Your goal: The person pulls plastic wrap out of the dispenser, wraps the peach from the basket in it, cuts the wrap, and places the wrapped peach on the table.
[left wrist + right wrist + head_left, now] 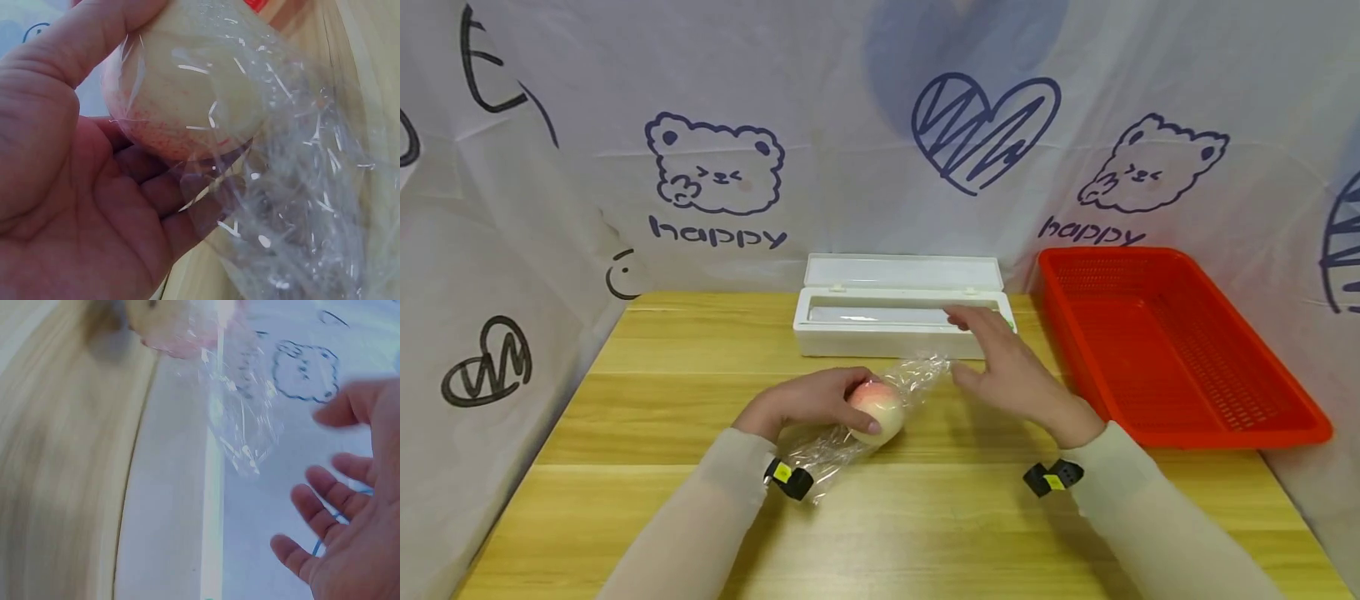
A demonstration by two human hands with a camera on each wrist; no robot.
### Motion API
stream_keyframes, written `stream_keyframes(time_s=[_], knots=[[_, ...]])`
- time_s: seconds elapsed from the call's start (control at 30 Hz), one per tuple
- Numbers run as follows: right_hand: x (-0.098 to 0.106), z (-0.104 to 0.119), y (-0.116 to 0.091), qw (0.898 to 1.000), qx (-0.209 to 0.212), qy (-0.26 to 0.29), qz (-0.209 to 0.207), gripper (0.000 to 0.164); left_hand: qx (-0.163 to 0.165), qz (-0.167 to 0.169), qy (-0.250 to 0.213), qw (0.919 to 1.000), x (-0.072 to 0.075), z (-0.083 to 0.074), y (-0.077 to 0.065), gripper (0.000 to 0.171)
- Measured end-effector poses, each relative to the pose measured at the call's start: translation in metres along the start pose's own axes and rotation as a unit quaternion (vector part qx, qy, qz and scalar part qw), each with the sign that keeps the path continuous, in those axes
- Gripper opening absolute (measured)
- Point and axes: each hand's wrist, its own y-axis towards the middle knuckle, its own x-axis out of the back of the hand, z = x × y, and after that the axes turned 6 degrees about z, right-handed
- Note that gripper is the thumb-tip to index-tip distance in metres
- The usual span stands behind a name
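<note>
A pale peach [877, 412] with a pink blush is held in my left hand [816, 400], thumb on one side and fingers round the other. Clear plastic film [831, 450] wraps it, with loose crinkled ends sticking out on both sides. In the left wrist view the film [294, 187] bunches beside the peach [187, 94]. My right hand [1011, 371] hovers to the right of the film's far end, its fingers spread and holding nothing. The right wrist view shows that film end [244, 419] apart from my right fingertips.
A white cling film box [887, 343] stands at the table's back with its lid [902, 272] raised and a roll [880, 315] inside. To the right sits a red plastic basket [1157, 358]. A printed white cloth [850, 125] hangs behind the wooden table [925, 533].
</note>
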Motion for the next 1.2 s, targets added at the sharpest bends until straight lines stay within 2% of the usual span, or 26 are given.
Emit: stream_keyframes(time_s=[0.1, 0.17, 0.23, 0.33, 0.47, 0.57, 0.67, 0.87, 0.97, 1.07, 1.2], knots=[[0.008, -0.001, -0.003, 0.996, -0.047, 0.071, -0.024, 0.029, -0.005, -0.009, -0.008, 0.9999, -0.002, 0.0, -0.005, 0.059], [0.009, 0.0, -0.004, 0.994, -0.065, 0.088, -0.032, 0.02, -0.01, -0.012, -0.017, 0.9997, -0.004, -0.001, -0.008, 0.061], [0.009, 0.002, -0.002, 0.993, -0.074, 0.09, -0.031, 0.021, -0.014, -0.011, -0.024, 0.9995, -0.005, -0.003, -0.011, 0.062], [0.006, 0.007, 0.003, 0.994, -0.077, 0.084, -0.005, 0.029, -0.017, -0.005, -0.032, 0.9993, -0.008, -0.009, -0.014, 0.064], [0.001, 0.011, 0.009, 0.99, -0.077, 0.112, 0.032, 0.022, -0.025, 0.002, -0.036, 0.9991, -0.011, -0.014, -0.015, 0.065], [-0.002, 0.012, 0.011, 0.981, -0.098, 0.165, 0.012, 0.014, -0.031, 0.003, -0.038, 0.9988, -0.013, -0.014, -0.014, 0.063], [-0.002, 0.013, 0.013, 0.97, -0.118, 0.211, -0.027, 0.018, -0.029, -0.001, -0.034, 0.999, -0.016, -0.014, -0.015, 0.06], [-0.002, 0.017, 0.02, 0.961, -0.115, 0.236, -0.093, 0.021, -0.043, -0.009, -0.045, 0.998, -0.017, -0.016, -0.017, 0.061], [0.0, 0.018, 0.022, 0.958, -0.11, 0.242, -0.104, 0.023, -0.05, -0.015, -0.055, 0.9971, -0.018, -0.015, -0.017, 0.062], [0.006, 0.015, 0.019, 0.961, -0.105, 0.244, -0.077, 0.027, -0.051, -0.024, -0.058, 0.9968, -0.018, -0.013, -0.019, 0.062], [0.015, 0.007, 0.012, 0.965, -0.094, 0.243, -0.011, 0.026, -0.052, -0.03, -0.064, 0.9961, -0.017, -0.01, -0.023, 0.062]])
